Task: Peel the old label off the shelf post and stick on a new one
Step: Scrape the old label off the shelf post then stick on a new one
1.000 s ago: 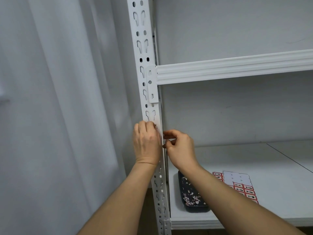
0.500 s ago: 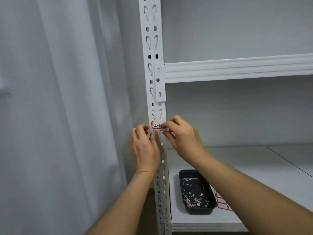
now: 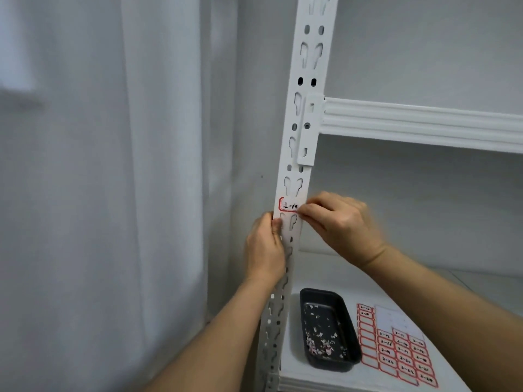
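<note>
Right hand (image 3: 341, 222) grip on red-bordered handwritten label (image 3: 289, 205), writing illegible.

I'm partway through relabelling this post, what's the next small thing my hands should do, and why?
Probably rub the right hand leftward across the red-bordered label to seat it. Its fingertips sit only at the label's right edge, while the left hand braces the shelf post just below.

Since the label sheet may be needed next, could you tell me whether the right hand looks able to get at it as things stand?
Probably yes: the label sheet lies open on the shelf below the right hand, nothing covering it.
</note>
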